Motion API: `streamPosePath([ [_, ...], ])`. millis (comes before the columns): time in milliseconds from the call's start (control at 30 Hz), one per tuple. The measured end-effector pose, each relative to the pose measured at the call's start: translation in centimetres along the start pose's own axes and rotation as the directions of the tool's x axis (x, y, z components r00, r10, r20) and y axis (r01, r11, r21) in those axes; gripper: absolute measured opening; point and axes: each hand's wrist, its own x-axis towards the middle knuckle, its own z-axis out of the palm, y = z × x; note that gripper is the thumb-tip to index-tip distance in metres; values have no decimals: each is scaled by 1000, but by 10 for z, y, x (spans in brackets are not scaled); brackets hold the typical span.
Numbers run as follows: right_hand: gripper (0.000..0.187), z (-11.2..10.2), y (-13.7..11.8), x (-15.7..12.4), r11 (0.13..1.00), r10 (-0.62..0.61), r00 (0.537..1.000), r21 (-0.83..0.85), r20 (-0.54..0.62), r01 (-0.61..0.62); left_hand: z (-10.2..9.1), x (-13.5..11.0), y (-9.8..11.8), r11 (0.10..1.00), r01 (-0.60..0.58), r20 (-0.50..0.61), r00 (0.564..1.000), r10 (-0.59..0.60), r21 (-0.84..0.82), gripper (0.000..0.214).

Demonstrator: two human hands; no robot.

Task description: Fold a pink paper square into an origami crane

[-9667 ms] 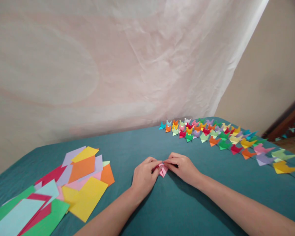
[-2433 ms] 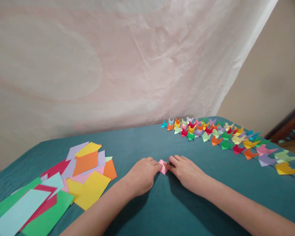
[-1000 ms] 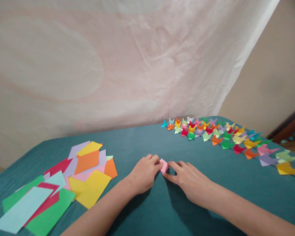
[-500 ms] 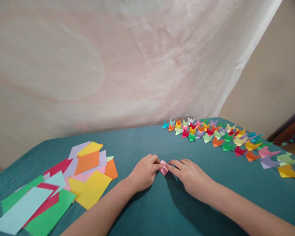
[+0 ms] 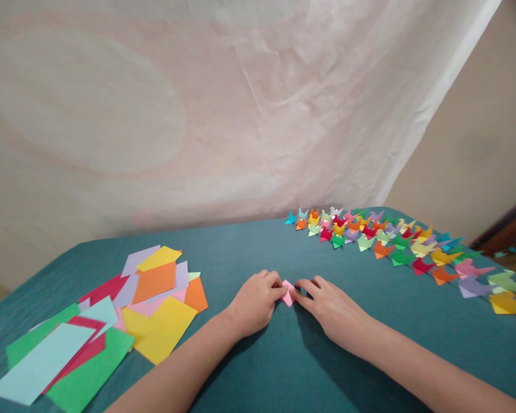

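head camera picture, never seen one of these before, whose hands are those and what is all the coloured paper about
There is no machine here. The camera sits on a person's head and looks forward and down, so the two bare arms that come in from the bottom edge are that person's own. The left hand and the right hand meet in the middle, and their fingertips pinch a small pink folded paper low against the teal tablecloth. To the left lies a loose pile of flat coloured sheets: yellow, orange, green, red, lilac and pale blue. To the right stand rows of small folded paper figures in many colours. A creased white cloth hangs behind the table.
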Motion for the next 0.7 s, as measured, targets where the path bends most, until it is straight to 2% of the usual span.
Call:
streamPosePath([
  [500, 55, -13, -9, -8, 998, -24, 1000, 52, -2, 24, -2, 0, 2, 1000, 18, 13, 1000, -19, 17, 23],
  [700, 59, -15, -7, -9, 996, -45, 998, 77, 45, 42, 1, -1, 1, 1000, 18, -10, 1000, -18, -4, 28],
])
